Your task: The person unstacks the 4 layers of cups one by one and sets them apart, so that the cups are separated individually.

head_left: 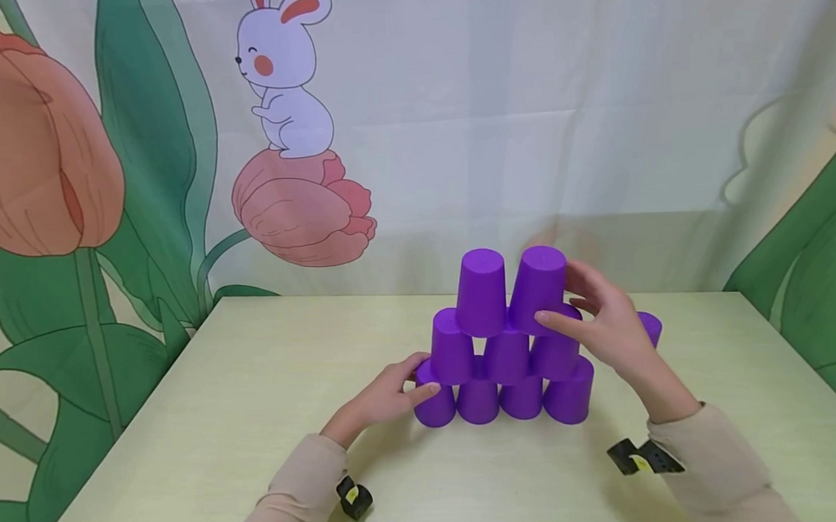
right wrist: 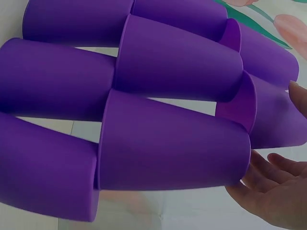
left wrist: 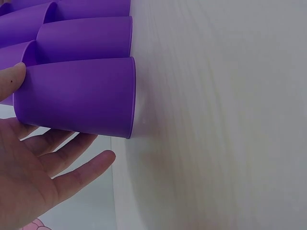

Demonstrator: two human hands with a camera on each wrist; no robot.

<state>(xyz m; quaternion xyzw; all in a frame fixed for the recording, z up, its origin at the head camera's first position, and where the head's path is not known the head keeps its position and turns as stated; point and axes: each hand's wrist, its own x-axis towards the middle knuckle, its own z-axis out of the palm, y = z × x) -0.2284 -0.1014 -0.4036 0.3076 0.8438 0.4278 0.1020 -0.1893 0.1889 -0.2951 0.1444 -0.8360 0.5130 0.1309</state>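
Nine purple cups (head_left: 508, 358) stand stacked four-three-two on the worktop (head_left: 188, 458), no tenth on top; another cup (head_left: 651, 328) sits right. Left grip (head_left: 384, 396) loosely spans the bottom-left cup (head_left: 435, 410), right grip (head_left: 608, 323) the top-right cup (head_left: 542, 279).

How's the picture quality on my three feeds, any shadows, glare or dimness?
Head: bright, with a soft shadow on the table near the left hand; left wrist: dimmer, a blurry-edged shadow beside the nearest cup; right wrist: also dim, cups darkened; no strong glare in any view.
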